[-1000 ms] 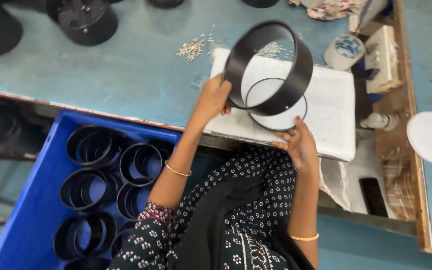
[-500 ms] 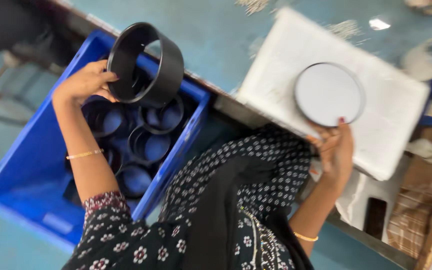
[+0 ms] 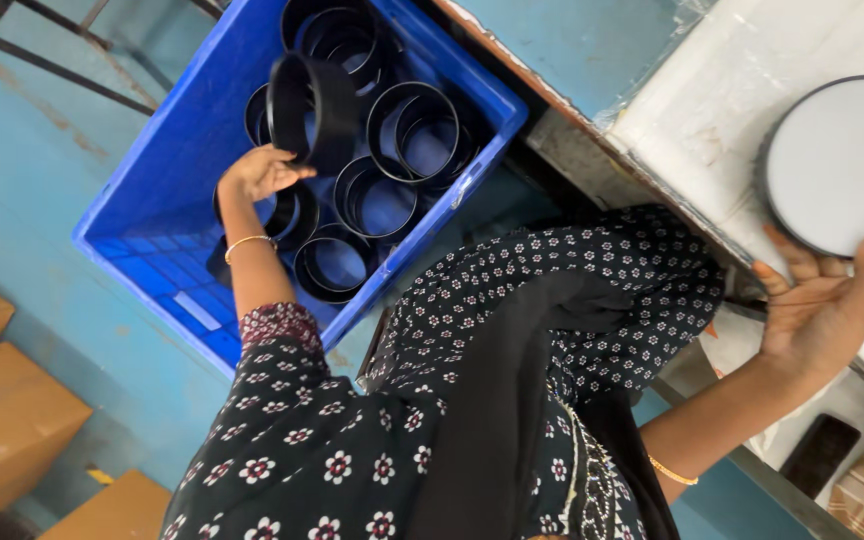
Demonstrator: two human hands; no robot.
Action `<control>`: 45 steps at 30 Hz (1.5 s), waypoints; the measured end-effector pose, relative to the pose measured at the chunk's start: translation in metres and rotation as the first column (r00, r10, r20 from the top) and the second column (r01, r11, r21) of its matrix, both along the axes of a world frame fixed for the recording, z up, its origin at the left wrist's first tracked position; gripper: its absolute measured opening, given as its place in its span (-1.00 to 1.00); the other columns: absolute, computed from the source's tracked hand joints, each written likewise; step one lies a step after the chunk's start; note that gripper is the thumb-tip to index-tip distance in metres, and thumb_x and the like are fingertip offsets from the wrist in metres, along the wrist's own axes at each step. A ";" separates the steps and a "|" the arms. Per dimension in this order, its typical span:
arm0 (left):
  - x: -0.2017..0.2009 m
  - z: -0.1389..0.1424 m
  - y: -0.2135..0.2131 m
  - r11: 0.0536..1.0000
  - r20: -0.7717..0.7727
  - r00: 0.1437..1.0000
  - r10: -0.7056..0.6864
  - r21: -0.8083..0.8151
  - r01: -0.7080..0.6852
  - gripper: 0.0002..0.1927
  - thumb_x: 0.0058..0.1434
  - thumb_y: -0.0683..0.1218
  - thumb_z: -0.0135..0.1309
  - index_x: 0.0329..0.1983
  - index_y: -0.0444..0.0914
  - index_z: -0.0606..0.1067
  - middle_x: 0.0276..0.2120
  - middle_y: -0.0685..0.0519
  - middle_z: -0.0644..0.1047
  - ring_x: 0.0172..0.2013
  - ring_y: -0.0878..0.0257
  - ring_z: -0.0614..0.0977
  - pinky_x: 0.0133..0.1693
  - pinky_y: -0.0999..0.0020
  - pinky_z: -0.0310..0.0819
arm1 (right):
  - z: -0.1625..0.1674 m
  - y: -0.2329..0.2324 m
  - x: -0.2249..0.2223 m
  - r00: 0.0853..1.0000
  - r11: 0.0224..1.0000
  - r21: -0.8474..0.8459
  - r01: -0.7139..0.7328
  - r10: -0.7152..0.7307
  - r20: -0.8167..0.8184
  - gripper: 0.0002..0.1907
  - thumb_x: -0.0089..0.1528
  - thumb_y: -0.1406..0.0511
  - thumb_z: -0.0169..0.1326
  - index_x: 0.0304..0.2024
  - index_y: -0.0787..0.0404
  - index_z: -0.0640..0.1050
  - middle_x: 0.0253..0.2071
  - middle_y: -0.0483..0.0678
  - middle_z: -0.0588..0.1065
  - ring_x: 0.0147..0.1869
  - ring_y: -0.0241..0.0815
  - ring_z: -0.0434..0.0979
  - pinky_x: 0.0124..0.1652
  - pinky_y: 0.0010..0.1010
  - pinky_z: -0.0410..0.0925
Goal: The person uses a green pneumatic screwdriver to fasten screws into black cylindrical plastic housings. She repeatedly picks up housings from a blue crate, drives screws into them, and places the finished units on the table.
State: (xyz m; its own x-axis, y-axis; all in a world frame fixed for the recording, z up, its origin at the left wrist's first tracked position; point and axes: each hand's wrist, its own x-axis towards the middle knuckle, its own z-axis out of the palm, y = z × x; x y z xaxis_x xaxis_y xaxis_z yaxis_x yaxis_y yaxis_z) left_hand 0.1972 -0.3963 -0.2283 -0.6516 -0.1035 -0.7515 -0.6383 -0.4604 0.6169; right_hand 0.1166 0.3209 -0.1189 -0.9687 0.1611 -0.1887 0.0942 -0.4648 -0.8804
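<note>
My left hand (image 3: 260, 172) grips a black ring-shaped housing (image 3: 314, 108) by its lower rim and holds it on edge over the blue crate (image 3: 162, 215). Several more black rings (image 3: 410, 135) lie flat inside the crate. My right hand (image 3: 820, 300) rests against the near rim of a round white disc with a dark edge (image 3: 840, 165). The disc lies on a white foam pad (image 3: 712, 100) on the bench.
The bench's wooden front edge (image 3: 572, 125) runs between the crate and the pad. Brown cardboard boxes (image 3: 7, 430) stand on the blue floor at the lower left. A dark phone-like slab (image 3: 814, 455) lies at the lower right.
My left hand has carried the black ring from the bench over to the crate and lowered it toward the other rings. My right hand has stayed at the white disc.
</note>
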 end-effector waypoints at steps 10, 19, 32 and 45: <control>0.011 -0.010 0.003 0.734 -0.106 0.812 0.574 -0.375 -0.567 -0.84 0.23 -0.34 -0.13 -0.24 -0.64 0.30 -0.32 -0.45 0.57 -0.43 -0.17 0.74 -0.43 0.24 0.68 | -0.012 0.009 -0.003 0.998 0.998 0.038 -0.051 0.053 -0.043 -0.38 0.52 0.16 -0.04 0.43 0.43 0.11 0.29 0.35 0.42 0.24 0.19 0.60 -0.07 -0.21 0.56; -0.033 -0.010 0.023 0.533 0.078 0.654 0.752 -0.656 -0.535 -0.78 0.21 -0.24 0.02 -0.25 -0.58 0.42 -0.36 -0.29 0.65 -0.52 -0.10 0.75 -0.51 0.23 0.62 | 0.021 -0.019 -0.001 1.000 1.000 -0.022 0.008 -0.008 0.011 -0.36 0.49 0.16 0.01 0.46 0.42 0.19 0.22 0.28 0.46 0.13 0.19 0.68 -0.23 -0.25 0.57; -0.016 0.006 -0.013 -0.378 0.554 0.787 -0.270 -0.813 0.443 -0.50 -0.22 0.23 0.48 -0.38 -0.20 0.65 -0.39 -0.12 0.64 -0.37 -0.13 0.67 -0.32 -0.01 0.55 | 0.015 -0.023 -0.001 0.993 0.989 0.094 0.112 -0.114 0.012 -0.61 0.49 0.21 0.04 0.24 0.28 0.27 0.05 0.06 0.49 0.03 0.04 0.62 -0.20 -0.24 0.57; -0.152 0.234 0.303 0.531 -0.526 0.177 -0.831 -0.847 -0.023 -0.33 0.19 -0.03 0.29 0.34 -0.27 0.37 0.22 -0.14 0.44 0.24 0.01 0.46 0.22 0.12 0.38 | 0.102 -0.052 0.010 0.906 0.430 0.878 0.209 0.254 -0.339 -0.63 0.25 0.52 0.07 0.11 0.34 0.40 0.11 0.07 0.54 0.06 -0.13 0.51 0.15 -0.29 0.38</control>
State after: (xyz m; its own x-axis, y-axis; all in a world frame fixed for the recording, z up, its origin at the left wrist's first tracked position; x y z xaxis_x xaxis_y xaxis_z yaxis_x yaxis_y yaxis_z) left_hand 0.0456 -0.0936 0.0056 -0.8525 0.3648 0.3743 0.5044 0.3863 0.7723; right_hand 0.1265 0.2689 -0.0168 -0.9135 -0.0128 0.4066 -0.3362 0.5866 -0.7368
